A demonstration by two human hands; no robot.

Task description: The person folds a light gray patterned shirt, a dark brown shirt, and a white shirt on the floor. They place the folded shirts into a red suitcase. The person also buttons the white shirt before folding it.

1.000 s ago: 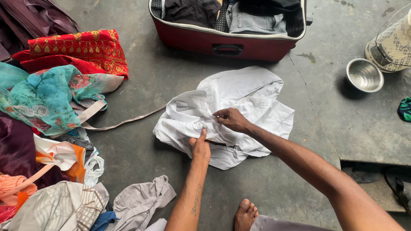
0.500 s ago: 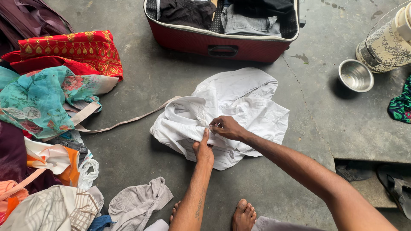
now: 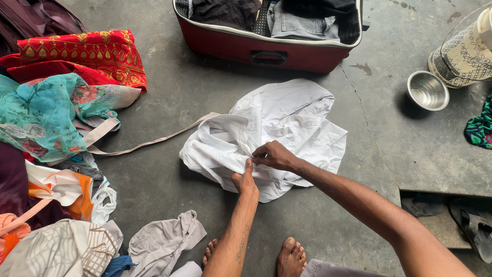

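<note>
A crumpled white shirt [image 3: 287, 120] lies on the grey concrete floor in the middle of the view. My left hand [image 3: 245, 179] pinches its near front edge from below. Just to the right, my right hand [image 3: 274, 155] has its fingers closed on the same fold of white cloth. Both hands grip the shirt close together, almost touching. My bare feet [image 3: 292, 256] stand at the bottom edge.
An open red suitcase [image 3: 266, 51] with folded dark clothes stands at the top. A heap of coloured clothes [image 3: 56, 118] fills the left side, a beige strap [image 3: 148, 141] trailing from it. A steel bowl [image 3: 428, 90] and patterned container [image 3: 464, 51] sit right; sandals [image 3: 474, 225] lower right.
Both hands stay pinched on the white shirt and have drawn a little closer together. The shirt's collar part has shifted slightly. The view has drifted a bit.
</note>
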